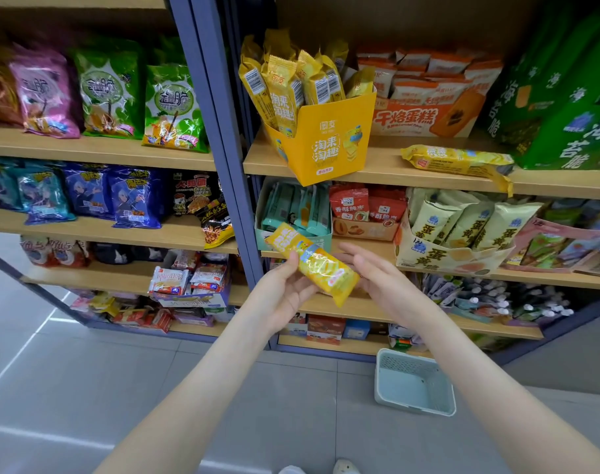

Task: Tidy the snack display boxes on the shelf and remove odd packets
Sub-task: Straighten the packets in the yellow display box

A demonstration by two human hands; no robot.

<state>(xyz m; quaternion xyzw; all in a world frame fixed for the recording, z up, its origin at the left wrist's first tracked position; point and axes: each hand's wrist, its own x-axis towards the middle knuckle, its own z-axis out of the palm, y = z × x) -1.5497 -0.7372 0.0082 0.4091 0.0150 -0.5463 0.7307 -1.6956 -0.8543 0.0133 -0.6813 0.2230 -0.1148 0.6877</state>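
A yellow snack packet [312, 263] is held slantwise in front of the middle shelves. The left hand [284, 292] grips it from below, while the right hand [377, 275] is spread flat just beside its right end. Above, the matching yellow display box [322, 145] sits skewed, one corner over the shelf edge [377, 172] – a firm push while restocking could likely tip it off. Its packets lean left and may spill. A pale basket [414, 388] waits on the floor.
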